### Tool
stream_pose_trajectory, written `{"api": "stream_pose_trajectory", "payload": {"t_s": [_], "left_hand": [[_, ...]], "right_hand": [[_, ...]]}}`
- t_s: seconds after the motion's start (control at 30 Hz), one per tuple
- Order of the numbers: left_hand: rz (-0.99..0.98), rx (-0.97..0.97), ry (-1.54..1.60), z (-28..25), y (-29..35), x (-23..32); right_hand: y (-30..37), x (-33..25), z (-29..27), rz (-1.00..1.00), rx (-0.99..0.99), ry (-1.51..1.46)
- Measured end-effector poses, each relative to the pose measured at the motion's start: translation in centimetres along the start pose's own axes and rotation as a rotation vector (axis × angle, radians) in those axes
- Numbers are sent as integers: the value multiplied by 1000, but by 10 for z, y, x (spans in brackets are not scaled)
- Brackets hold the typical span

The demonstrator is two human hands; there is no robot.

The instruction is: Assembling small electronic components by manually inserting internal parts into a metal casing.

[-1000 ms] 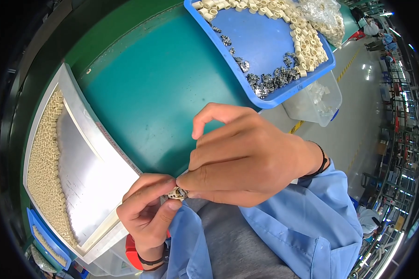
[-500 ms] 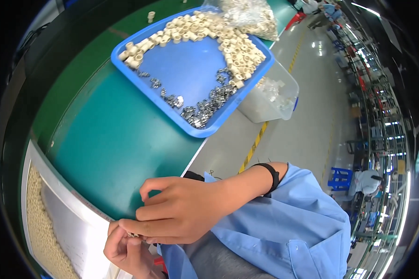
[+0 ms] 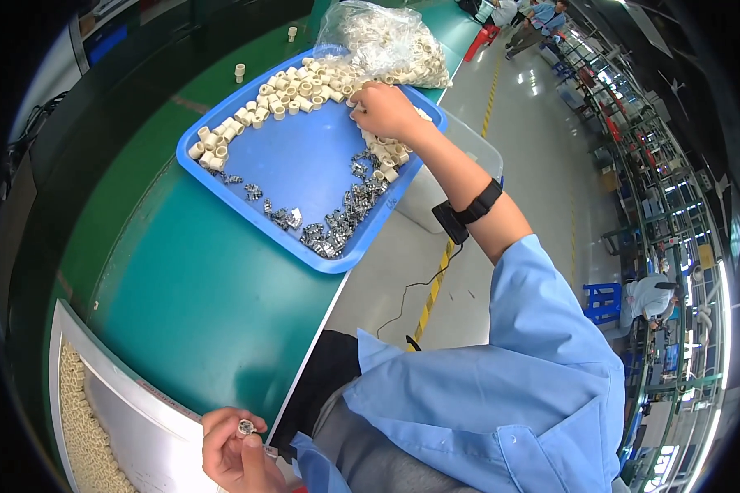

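Note:
My left hand, low in the view, pinches a small cream cylinder between thumb and fingers. Its round end faces up and shiny metal shows inside it. My right hand is stretched out over the far right side of the blue tray. Its fingers are curled down at the pile of short cream hollow cylinders, and whatever the fingertips hold is hidden. Small silvery metal clips lie heaped along the near right side of that tray, with a few more at its left.
A clear plastic bag of pale parts rests at the tray's far end. Beside the green table stands a translucent bin. A pale-framed tray with many cream pieces sits at the lower left. People work farther off.
My right hand has left my left hand and reached out to the cream cylinders in the blue tray. My left hand keeps its piece, now showing its round end.

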State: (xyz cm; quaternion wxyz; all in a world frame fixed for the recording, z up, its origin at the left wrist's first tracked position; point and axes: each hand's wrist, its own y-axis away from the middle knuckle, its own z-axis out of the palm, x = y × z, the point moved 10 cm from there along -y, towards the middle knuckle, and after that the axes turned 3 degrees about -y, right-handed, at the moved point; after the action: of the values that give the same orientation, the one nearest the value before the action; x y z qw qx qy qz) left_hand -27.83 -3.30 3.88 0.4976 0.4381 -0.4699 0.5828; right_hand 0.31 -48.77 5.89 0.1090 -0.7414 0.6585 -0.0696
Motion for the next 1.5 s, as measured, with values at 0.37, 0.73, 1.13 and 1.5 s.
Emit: {"api": "stream_pose_trajectory", "payload": {"t_s": [0.37,0.73,1.13,1.5], "left_hand": [[-27,-39,-19,16,-5,0],[-102,-23,168,45,-19,0],[-13,-163,169,79,-37,14],[-101,-230,266,73,-25,6]], "right_hand": [[0,2,7,-99,29,-156],[72,-140,-57,-93,-272,-1576],[149,-264,-118,-673,-227,-1401],[170,-288,-139,-832,-148,-1110]]}}
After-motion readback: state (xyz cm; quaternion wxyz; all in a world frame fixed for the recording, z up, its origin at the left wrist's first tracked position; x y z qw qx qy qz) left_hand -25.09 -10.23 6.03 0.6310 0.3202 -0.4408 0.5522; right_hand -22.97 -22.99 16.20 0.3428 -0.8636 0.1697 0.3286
